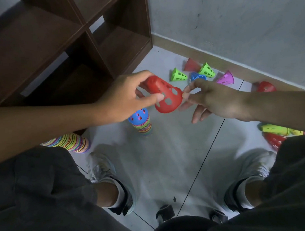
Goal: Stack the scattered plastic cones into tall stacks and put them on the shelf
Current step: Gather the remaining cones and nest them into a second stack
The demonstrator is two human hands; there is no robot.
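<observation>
Left hand (pixel 128 97) first: my thumb and fingers curl round the narrow end of a red cone (pixel 166 98), holding it tilted in the air, wide mouth down and to the right. My right hand (pixel 212 100) sits at the rim of that same cone, thumb and forefinger pinched at or just beside the edge; whether they actually grip the plastic I cannot tell, and the other fingers hang loose beneath.

Directly below the cone stands a stack (pixel 142 123) of many colours with a blue cone on top, upright on the floor tiles (pixel 168 150). A second striped stack (pixel 72 142) shows partly under my left forearm, near the foot of the shelf (pixel 67 40). I judge that the red cone is bound for the blue-topped stack.

As for progress, two stacks are built up, but neither is on the shelf, and the compartments I can see hold nothing. Plenty of cones lie loose: two green ones (pixel 178 75), a blue one (pixel 197 76), a purple one (pixel 226 78) and a red one (pixel 191 64) near the skirting board, another red one (pixel 265 87) further right, and a yellow-green one (pixel 275 127) with a red one (pixel 274 141) beside my right knee. So I reckon the gathering is about half done, and the shelving has not begun.
</observation>
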